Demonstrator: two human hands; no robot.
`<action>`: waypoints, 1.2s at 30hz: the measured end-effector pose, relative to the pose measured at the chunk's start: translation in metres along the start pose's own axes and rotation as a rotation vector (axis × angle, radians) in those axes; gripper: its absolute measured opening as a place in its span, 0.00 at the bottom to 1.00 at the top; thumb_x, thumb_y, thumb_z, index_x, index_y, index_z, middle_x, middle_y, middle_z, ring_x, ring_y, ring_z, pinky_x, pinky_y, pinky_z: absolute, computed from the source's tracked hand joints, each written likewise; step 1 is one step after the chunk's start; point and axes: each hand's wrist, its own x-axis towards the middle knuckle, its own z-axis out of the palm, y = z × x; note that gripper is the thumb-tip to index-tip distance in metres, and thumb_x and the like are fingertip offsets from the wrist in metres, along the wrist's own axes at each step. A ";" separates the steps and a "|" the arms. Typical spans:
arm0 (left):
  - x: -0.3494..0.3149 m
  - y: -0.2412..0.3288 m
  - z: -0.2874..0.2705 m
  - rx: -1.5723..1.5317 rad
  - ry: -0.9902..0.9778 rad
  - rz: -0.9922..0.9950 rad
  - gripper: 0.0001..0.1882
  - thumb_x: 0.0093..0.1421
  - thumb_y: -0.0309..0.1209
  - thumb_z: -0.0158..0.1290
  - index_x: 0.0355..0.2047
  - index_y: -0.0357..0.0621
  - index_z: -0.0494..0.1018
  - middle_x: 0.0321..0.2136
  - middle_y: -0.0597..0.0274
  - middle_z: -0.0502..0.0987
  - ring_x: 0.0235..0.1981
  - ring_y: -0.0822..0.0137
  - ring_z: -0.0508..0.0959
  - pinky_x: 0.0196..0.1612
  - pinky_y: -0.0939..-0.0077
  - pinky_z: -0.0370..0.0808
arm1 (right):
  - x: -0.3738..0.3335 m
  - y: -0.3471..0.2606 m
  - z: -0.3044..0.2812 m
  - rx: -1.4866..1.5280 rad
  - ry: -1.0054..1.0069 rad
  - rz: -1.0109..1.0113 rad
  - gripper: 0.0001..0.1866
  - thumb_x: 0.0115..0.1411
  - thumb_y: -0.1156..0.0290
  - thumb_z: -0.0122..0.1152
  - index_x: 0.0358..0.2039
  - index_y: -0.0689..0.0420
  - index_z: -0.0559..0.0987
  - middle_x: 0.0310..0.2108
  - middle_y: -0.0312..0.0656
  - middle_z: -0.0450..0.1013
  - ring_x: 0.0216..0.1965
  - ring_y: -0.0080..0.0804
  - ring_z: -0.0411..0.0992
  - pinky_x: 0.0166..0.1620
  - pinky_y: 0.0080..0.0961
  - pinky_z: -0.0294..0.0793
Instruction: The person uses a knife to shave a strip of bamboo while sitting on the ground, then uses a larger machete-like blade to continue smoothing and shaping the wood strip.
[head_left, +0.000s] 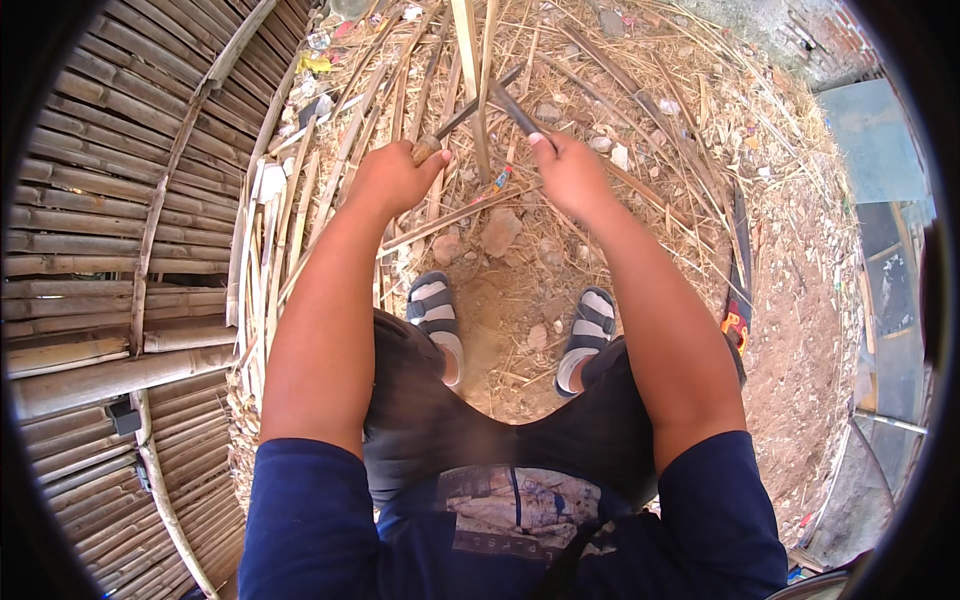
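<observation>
My left hand [393, 180] is closed round the wooden handle of a long knife [462, 116]. Its dark blade slants up and away to the right, crossing a pale bamboo piece [482, 150] that stands upright and is split into two strips toward the top. The blade appears to lie in that split. In my right hand [573, 182] is a dark stick [513, 107], gripped near its close end. The stick's far end reaches the bamboo beside the blade; whether it touches either cannot be made out.
Bamboo strips [300, 215], straw and stones [502, 232] litter the ground. A handsaw [735, 325] with an orange and black handle lies right of my leg. A bamboo slat wall [90, 200] rises at left, with grey-blue panels [880, 150] at right. My sandalled feet [433, 308] stand apart.
</observation>
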 end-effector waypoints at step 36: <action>0.008 -0.009 0.010 -0.074 -0.054 -0.069 0.36 0.62 0.60 0.51 0.43 0.30 0.76 0.33 0.43 0.81 0.33 0.51 0.83 0.42 0.59 0.78 | 0.005 0.032 0.033 -0.045 0.056 0.039 0.25 0.71 0.51 0.44 0.42 0.62 0.77 0.30 0.59 0.77 0.36 0.59 0.77 0.42 0.48 0.74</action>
